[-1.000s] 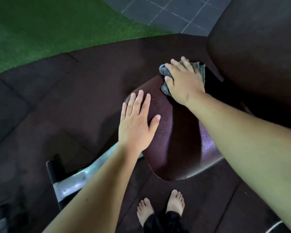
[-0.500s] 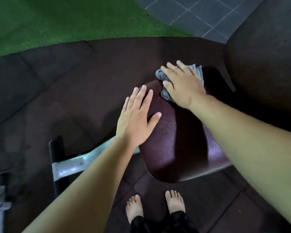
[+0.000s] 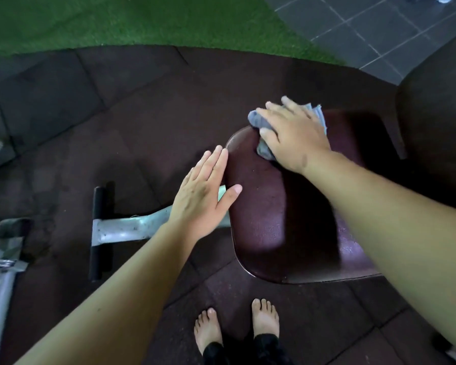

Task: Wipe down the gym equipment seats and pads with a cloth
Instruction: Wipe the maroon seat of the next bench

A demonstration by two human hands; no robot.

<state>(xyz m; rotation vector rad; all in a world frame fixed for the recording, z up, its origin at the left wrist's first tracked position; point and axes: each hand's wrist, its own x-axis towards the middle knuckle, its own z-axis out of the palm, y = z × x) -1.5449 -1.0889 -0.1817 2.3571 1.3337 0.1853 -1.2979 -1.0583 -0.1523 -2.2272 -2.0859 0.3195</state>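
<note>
Dark rubber floor tiles (image 3: 132, 106) fill most of the view, with green turf (image 3: 116, 19) at the far edge and grey paving (image 3: 374, 25) at the far right. A dark backrest pad (image 3: 440, 122) stands at the right, just beyond the seat. The maroon seat (image 3: 271, 233) sits right of centre, glossy, with small specks on its surface and a rounded near edge. A pale metal frame (image 3: 127, 227) with a black crossbar (image 3: 98, 233) runs out from under its left side. The right hand (image 3: 292, 135) lies flat on the far left corner of the seat, fingers slightly spread, pressing down a crumpled grey cloth (image 3: 258, 122) that shows beyond the fingers and beside the thumb. The left hand (image 3: 203, 196) is at the seat's left edge, fingers together, thumb out onto the pad. Two bare feet (image 3: 237, 325) stand near the seat's front.
</note>
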